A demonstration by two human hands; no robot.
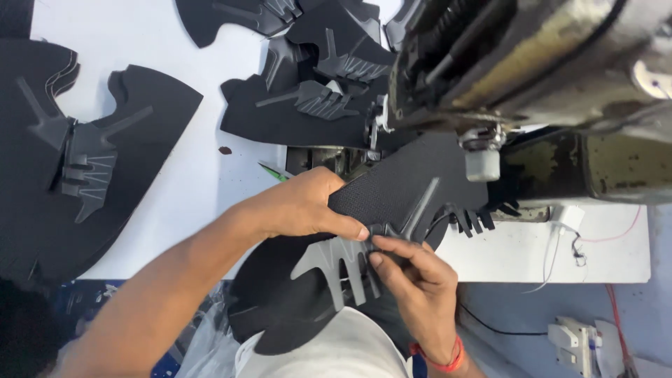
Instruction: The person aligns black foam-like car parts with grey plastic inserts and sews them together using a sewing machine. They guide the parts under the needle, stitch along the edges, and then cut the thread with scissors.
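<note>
black shoe upper [392, 196], grey pronged overlay [336, 262], seemingly textured, pinched by both hands.

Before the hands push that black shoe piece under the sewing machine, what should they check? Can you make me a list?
1. Left hand holds the black piece: ok, fingers lie on top of it.
2. Right hand pinches the grey overlay: ok, fingertips on its edge.
3. Overlay lies flat where it should: cannot tell, its prongs hang over the table edge.
4. Fingers away from the machine foot: ok, both hands sit nearer the person.
5. Piece reaches under the foot: ok, its far edge is below it.
6. Needle threaded: cannot tell, too small to see.
</note>
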